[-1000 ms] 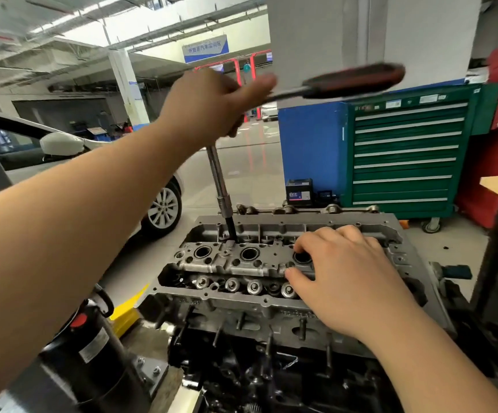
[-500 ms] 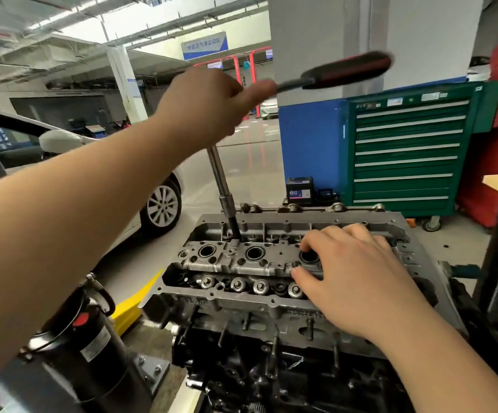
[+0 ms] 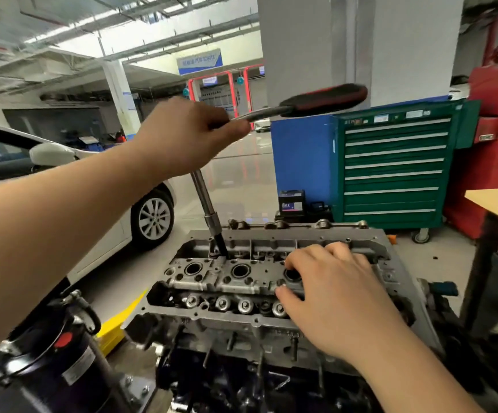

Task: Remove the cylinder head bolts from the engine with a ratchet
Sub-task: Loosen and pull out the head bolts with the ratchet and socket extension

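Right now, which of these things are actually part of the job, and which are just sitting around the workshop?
Part of the job:
- long steel ratchet with black-and-red handle, held at its head by the left hand
- grey metal cylinder head, steadied by the right hand

Just around:
- green drawer tool cabinet
- white car
- small black battery
- black cylindrical tank

Glossy floor under tool cabinet

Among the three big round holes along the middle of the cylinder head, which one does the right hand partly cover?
The rightmost round hole: the right hand rests on the cylinder head with fingertips at its rim. The other two holes lie fully open to view.
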Demonstrator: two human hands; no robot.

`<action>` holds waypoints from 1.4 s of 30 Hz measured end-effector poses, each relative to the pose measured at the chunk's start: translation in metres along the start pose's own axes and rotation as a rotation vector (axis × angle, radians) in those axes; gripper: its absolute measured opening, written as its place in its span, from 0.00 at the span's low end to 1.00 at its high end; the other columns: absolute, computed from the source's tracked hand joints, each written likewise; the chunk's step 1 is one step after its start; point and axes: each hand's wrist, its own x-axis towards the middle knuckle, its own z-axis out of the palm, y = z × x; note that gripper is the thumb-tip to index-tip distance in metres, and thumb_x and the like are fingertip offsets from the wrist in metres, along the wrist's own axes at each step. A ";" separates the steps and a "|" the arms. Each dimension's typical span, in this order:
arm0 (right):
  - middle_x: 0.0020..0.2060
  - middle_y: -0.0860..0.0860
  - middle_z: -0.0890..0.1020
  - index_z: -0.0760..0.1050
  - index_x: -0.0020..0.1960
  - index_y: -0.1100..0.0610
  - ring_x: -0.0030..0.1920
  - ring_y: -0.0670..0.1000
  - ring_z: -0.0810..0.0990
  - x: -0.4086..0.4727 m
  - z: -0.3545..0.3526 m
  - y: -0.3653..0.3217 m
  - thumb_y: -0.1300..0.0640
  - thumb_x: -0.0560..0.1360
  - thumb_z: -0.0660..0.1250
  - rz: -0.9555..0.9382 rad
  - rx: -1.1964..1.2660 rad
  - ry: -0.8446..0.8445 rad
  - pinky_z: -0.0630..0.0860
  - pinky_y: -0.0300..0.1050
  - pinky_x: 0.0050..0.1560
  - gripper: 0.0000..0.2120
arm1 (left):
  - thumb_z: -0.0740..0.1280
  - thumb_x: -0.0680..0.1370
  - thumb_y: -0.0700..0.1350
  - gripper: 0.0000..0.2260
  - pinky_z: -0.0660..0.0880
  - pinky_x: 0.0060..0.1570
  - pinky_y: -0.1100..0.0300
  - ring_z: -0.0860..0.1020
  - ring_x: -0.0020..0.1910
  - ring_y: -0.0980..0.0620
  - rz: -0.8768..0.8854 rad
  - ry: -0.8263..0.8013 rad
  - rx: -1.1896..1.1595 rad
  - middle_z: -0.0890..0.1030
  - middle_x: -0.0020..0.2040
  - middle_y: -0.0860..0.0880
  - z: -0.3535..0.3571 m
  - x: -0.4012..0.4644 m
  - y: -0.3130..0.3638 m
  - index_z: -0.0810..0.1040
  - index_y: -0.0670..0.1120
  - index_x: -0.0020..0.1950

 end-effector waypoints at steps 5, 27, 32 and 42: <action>0.63 0.39 0.76 0.69 0.67 0.39 0.66 0.50 0.68 -0.001 0.000 0.001 0.30 0.78 0.52 0.009 -0.002 -0.003 0.68 0.56 0.69 0.23 | 0.59 0.84 0.48 0.11 0.72 0.40 0.50 0.72 0.36 0.46 -0.206 -0.208 0.630 0.72 0.39 0.47 0.015 0.045 0.044 0.78 0.45 0.56; 0.63 0.38 0.76 0.70 0.67 0.38 0.66 0.49 0.69 -0.002 -0.001 0.002 0.31 0.78 0.52 0.027 0.013 -0.008 0.68 0.54 0.69 0.23 | 0.62 0.83 0.55 0.15 0.61 0.28 0.57 0.70 0.32 0.49 -0.161 -0.189 0.623 0.74 0.38 0.48 0.018 0.042 0.033 0.78 0.46 0.47; 0.63 0.38 0.77 0.69 0.67 0.39 0.66 0.49 0.69 -0.004 0.003 0.001 0.31 0.77 0.50 0.007 -0.012 0.006 0.68 0.55 0.69 0.24 | 0.67 0.77 0.69 0.24 0.65 0.33 0.57 0.72 0.32 0.48 0.217 0.041 0.184 0.72 0.33 0.53 -0.004 -0.010 0.009 0.75 0.46 0.45; 0.65 0.32 0.77 0.74 0.66 0.37 0.66 0.31 0.73 -0.011 -0.030 0.000 0.42 0.77 0.69 0.053 1.054 0.597 0.74 0.37 0.62 0.18 | 0.68 0.80 0.63 0.23 0.58 0.32 0.60 0.64 0.28 0.54 0.145 0.126 0.213 0.68 0.28 0.54 0.006 -0.010 0.023 0.63 0.51 0.34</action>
